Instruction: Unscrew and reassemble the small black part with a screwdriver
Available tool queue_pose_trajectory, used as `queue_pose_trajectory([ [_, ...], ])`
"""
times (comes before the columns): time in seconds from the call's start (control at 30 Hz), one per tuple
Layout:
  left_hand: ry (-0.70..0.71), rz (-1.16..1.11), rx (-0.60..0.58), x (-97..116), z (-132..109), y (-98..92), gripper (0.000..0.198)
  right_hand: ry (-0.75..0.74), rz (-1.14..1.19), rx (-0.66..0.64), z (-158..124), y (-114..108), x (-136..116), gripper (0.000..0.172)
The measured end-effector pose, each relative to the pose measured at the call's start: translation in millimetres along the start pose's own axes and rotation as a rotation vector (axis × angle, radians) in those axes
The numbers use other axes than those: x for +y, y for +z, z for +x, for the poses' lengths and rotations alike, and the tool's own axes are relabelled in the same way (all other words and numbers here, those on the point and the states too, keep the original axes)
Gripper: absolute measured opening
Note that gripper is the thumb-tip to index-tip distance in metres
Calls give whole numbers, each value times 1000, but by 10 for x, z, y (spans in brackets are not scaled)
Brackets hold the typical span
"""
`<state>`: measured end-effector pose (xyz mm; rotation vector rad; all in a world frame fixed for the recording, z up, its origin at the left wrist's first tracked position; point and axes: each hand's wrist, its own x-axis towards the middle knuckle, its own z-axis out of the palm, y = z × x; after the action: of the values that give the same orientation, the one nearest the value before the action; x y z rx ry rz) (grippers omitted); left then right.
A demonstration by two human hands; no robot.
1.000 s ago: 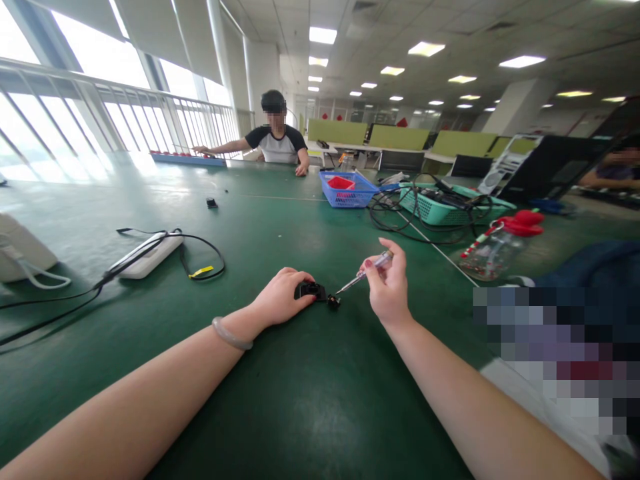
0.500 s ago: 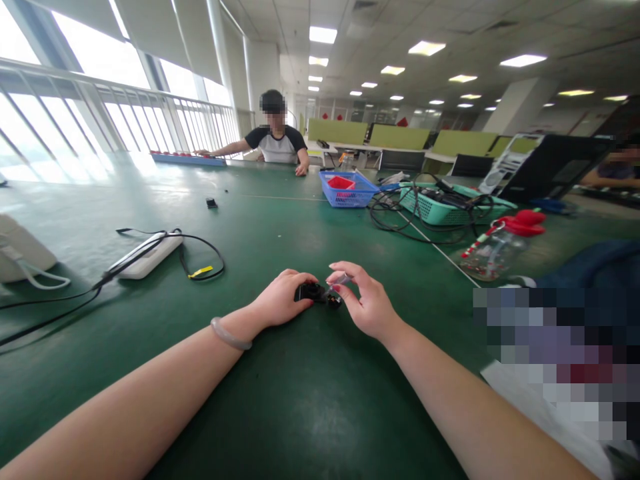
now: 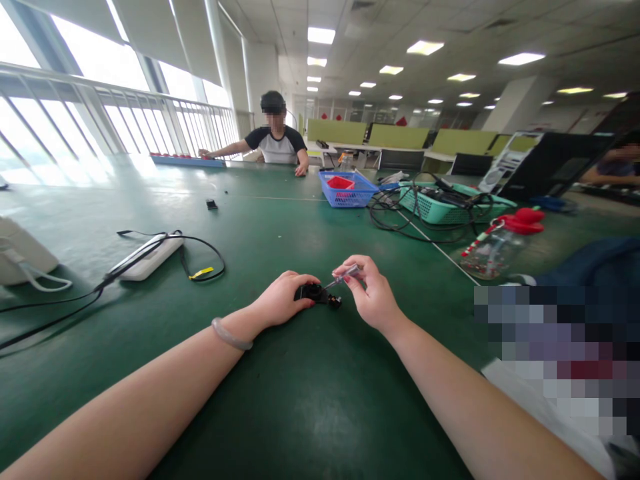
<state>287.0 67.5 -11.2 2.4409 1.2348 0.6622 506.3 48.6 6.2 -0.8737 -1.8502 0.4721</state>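
My left hand [image 3: 283,299] grips a small black device [image 3: 311,292] from its left side, pressed to the green table [image 3: 300,387]. A small screwdriver [image 3: 350,273] with a clear handle is pinched between the thumb and fingers of my right hand [image 3: 370,290]. Its thin shaft slants down to the left, and the tip is at the right part of the device. Just below the shaft, a small dark part [image 3: 335,302] with shiny spots lies at the device's right end; whether it is joined on cannot be made out.
A white power bank [image 3: 153,258] with black cables lies left. Further back are a small black piece [image 3: 212,205], a blue basket [image 3: 349,190] and a green basket [image 3: 440,205] with cables. A red-lidded bottle [image 3: 495,250] stands right. A person [image 3: 279,141] sits across the table.
My right hand has shifted slightly right and its fingers have closed further around the screwdriver, whose shaft now shows more. My left hand and the black device have hardly moved.
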Motion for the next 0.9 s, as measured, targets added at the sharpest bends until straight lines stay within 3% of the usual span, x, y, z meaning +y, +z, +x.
queue_pose_trajectory([
  [0.27, -19, 35, 7, -24, 7, -3, 47, -176, 11, 65, -71, 3, -116, 30],
  [0.47, -14, 41, 7, 9, 16, -27, 41, -290, -141, -132, -79, 121, -177, 26],
  [0.6, 11, 45, 18, 39, 9, -33, 34, -328, -198, -169, -64, 149, -184, 26],
  [0.7, 30, 60, 25, 40, -1, -27, 34, -374, -210, -117, -70, 117, -211, 29],
  [0.83, 40, 71, 27, 21, -8, -12, 41, -400, -228, 56, -74, 76, -222, 37],
  [0.9, 40, 69, 32, 12, -9, -5, 43, -370, -257, 50, -63, 74, -208, 35],
])
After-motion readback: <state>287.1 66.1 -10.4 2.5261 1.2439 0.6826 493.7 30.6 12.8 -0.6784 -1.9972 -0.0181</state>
